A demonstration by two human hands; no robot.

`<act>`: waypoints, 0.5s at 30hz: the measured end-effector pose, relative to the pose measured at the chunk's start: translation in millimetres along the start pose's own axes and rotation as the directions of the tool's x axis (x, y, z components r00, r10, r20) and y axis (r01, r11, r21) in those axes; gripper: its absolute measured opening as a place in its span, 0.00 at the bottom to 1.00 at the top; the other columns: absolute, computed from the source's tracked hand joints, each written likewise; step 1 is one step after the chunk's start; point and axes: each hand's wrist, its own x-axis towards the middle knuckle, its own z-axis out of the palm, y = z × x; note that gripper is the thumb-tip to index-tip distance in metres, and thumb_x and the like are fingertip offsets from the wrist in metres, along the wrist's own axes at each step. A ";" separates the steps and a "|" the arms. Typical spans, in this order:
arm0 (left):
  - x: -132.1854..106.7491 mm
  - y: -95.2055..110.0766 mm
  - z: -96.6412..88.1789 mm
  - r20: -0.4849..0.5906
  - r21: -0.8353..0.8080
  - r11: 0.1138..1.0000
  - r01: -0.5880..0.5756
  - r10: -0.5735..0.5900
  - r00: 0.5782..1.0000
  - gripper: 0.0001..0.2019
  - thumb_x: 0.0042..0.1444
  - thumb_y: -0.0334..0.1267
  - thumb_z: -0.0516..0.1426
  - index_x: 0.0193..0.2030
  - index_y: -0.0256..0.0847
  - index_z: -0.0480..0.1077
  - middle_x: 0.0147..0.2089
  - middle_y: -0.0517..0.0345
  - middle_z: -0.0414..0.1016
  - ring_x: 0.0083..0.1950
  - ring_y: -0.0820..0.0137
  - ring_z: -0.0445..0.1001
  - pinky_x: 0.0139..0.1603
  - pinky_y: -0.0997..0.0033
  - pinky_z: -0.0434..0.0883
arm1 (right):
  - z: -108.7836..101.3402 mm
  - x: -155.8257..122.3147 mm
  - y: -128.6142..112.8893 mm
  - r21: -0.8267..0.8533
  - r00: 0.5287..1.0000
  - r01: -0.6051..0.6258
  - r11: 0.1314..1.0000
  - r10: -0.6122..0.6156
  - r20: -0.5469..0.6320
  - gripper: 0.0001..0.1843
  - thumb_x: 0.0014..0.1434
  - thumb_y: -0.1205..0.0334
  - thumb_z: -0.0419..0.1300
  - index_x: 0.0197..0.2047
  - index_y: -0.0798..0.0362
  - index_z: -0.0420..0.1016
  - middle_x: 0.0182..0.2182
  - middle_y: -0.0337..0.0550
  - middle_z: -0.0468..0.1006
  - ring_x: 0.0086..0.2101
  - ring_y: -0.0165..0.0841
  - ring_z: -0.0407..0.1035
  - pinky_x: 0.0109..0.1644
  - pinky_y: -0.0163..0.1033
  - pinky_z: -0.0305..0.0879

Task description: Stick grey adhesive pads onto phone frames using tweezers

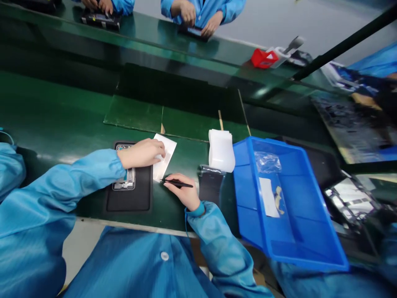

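The glossy green table (173, 215) began at a pale, worn front edge; on it, near that edge, a black tray (141, 190) held an opened phone (124, 186). The right hand (186, 194) gripped a slim black tool (180, 183), its tip at the lower end of a white sheet (169, 147) just beside the tray. The left hand (142, 153) reached over the phone, fingers curled on the sheet; whether that grip pinched anything, I couldn't tell. Rightward stood a blue bin (310, 190). Beyond, co-workers' hands (187, 12) worked at a far table (149, 31), where a red box (263, 58) carried a white mark too small to read, before a pale wall (266, 20).
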 end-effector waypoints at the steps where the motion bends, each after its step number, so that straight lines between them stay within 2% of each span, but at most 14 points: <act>1: -3.6 6.8 5.5 0.009 0.006 0.999 -0.036 0.036 0.999 0.12 0.62 0.32 0.57 0.50 0.44 0.75 0.57 0.53 0.73 0.59 0.62 0.70 0.58 0.65 0.64 | 1.6 -0.7 1.1 0.008 1.000 -0.015 1.000 0.015 -0.017 0.10 0.56 0.52 0.70 0.37 0.48 0.82 0.35 0.44 0.83 0.37 0.40 0.78 0.46 0.46 0.75; 3: -4.5 12.0 15.6 0.019 0.057 0.998 -0.031 0.030 0.999 0.16 0.61 0.34 0.58 0.56 0.43 0.72 0.63 0.50 0.67 0.64 0.58 0.66 0.61 0.61 0.62 | 3.5 -0.8 2.1 0.006 0.998 -0.036 0.999 0.036 -0.047 0.11 0.56 0.51 0.69 0.38 0.48 0.82 0.36 0.45 0.83 0.37 0.41 0.78 0.46 0.47 0.75; 5: 1.2 8.4 23.2 0.032 0.114 0.993 0.039 -0.043 0.999 0.24 0.60 0.38 0.61 0.63 0.42 0.66 0.68 0.46 0.61 0.66 0.53 0.62 0.62 0.56 0.62 | 3.9 0.3 1.6 -0.007 0.997 -0.052 0.999 0.051 -0.063 0.11 0.56 0.51 0.69 0.38 0.48 0.81 0.36 0.44 0.83 0.37 0.41 0.78 0.47 0.47 0.76; 7: 9.8 2.0 27.5 0.063 0.151 0.983 0.107 -0.117 0.991 0.29 0.58 0.45 0.63 0.65 0.42 0.64 0.69 0.44 0.58 0.65 0.49 0.60 0.59 0.54 0.63 | 3.6 1.5 0.4 -0.007 0.995 -0.063 0.998 0.062 -0.073 0.11 0.55 0.52 0.69 0.38 0.49 0.81 0.36 0.44 0.84 0.37 0.40 0.78 0.47 0.47 0.76; 11: 21.3 -2.7 29.9 0.080 0.202 0.968 0.150 -0.169 0.982 0.30 0.56 0.52 0.63 0.62 0.41 0.66 0.67 0.43 0.61 0.60 0.46 0.62 0.53 0.54 0.66 | 3.6 0.9 0.2 0.028 0.991 -0.079 0.997 0.081 -0.110 0.10 0.55 0.54 0.70 0.38 0.49 0.81 0.36 0.44 0.84 0.37 0.40 0.79 0.47 0.46 0.76; 15: 21.1 2.4 33.3 0.065 0.197 0.969 0.151 -0.166 0.984 0.30 0.55 0.53 0.64 0.60 0.39 0.67 0.62 0.43 0.64 0.55 0.49 0.67 0.53 0.56 0.66 | 0.9 2.0 2.7 0.045 0.985 -0.082 0.996 0.088 -0.148 0.11 0.54 0.55 0.71 0.39 0.49 0.80 0.36 0.43 0.84 0.37 0.40 0.79 0.46 0.45 0.76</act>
